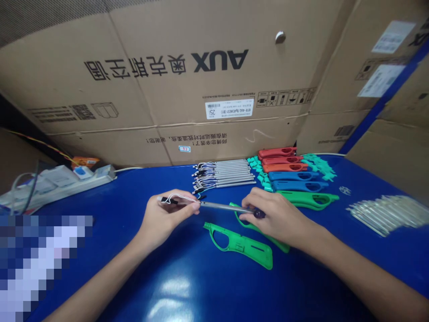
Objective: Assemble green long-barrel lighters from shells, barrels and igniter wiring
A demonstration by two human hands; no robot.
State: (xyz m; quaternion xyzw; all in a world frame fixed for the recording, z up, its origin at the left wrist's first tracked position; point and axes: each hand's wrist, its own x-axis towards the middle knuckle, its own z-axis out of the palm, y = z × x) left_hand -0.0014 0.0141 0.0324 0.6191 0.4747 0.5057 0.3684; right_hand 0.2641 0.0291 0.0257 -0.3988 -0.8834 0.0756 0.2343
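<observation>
My left hand [170, 218] pinches one end of a thin metal lighter tube [219, 206], with white wires and a black piece [169, 201] sticking out over the palm. At the tube's other end, my right hand [271, 210] has its fingers closed around it. A small dark round part [258, 213] shows at those fingers; its kind I cannot make out. Below the hands lies a green lighter handle half [250, 247] with its inner side up. Another green handle half [279, 244] is partly hidden beneath my right hand.
Wired metal tubes [234, 172] lie in a row at the back. Beside them are teal plastic pieces [264, 179], stacked red handles [279, 153], blue handles [298, 185] and green handles [311, 199]. Bare metal tubes [389, 214] lie right, a power strip [60, 188] left. Cardboard [161, 103] walls the back.
</observation>
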